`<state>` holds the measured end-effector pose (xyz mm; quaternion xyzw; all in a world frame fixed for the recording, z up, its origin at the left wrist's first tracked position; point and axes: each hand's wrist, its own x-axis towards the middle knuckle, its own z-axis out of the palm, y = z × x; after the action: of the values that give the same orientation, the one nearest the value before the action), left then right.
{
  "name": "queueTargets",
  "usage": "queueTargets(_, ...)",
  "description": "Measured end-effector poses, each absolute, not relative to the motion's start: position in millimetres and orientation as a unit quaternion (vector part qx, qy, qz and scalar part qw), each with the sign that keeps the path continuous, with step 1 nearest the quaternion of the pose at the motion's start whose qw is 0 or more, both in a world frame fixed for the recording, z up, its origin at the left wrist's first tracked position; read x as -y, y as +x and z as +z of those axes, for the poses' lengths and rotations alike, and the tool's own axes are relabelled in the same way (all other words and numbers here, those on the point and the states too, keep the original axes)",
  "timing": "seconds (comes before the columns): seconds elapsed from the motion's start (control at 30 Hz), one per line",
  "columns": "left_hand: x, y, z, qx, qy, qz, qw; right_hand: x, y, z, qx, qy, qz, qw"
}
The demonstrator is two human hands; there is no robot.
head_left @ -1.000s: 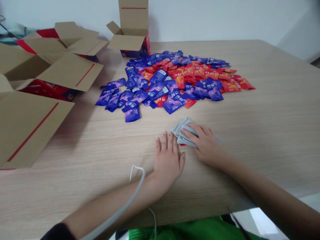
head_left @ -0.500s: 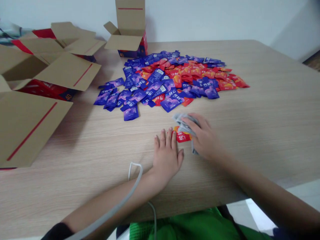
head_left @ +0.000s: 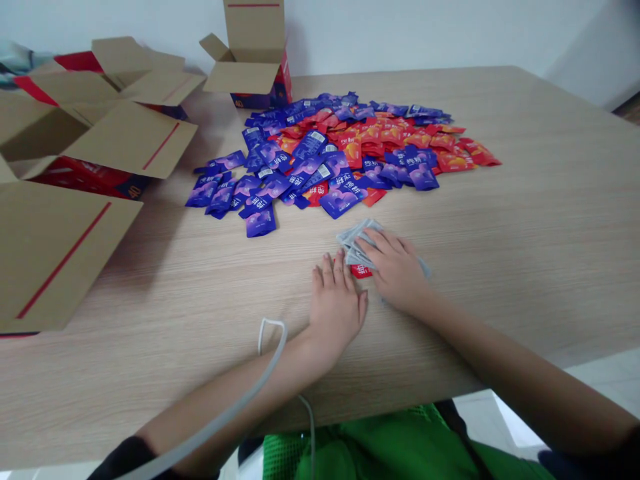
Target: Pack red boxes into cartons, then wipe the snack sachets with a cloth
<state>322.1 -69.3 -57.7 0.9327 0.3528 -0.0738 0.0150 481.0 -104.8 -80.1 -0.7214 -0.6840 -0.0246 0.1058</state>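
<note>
My left hand (head_left: 336,300) lies flat on the table with its fingers stretched out, the tips at the left edge of a red packet (head_left: 361,271). With bent fingers, my right hand (head_left: 399,272) presses a crumpled grey cloth (head_left: 356,235) down over that packet. The cloth and the right hand hide most of the packet; a strip with white characters shows between the hands. Beyond the hands spreads a pile of purple packets (head_left: 343,195) mixed with red-orange packets (head_left: 454,160).
Several open cardboard boxes stand on the left, their flaps (head_left: 65,253) reaching over the table (head_left: 210,287). Another open box (head_left: 257,99) stands at the back by the wall. A white cable (head_left: 235,400) runs across my left forearm.
My right hand has moved the cloth slightly left and lowered it over the red packet, covering more of it. My left hand stays in place. The view has shifted a little.
</note>
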Motion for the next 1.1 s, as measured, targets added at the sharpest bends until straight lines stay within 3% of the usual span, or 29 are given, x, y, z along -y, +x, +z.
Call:
queueTargets(0.4,69.8,321.6,-57.9,-0.36,0.93,-0.068,0.022,147.0,535.1,-90.1,0.612,-0.781,-0.063,0.107)
queueTargets(0.63,69.8,321.8,-56.8,-0.358,0.932,-0.061,0.016,113.4,493.0,-53.1,0.646,-0.734,-0.043,0.204)
queueTargets(0.8,69.0,322.1,-53.0,-0.34,0.936,-0.083,0.017,95.5,454.9,-68.0,0.714,-0.685,-0.012,0.144)
queueTargets(1.1,69.5,323.3,-56.7,-0.356,0.931,-0.076,0.022,113.0,480.9,-77.7,0.684,-0.723,-0.033,0.093)
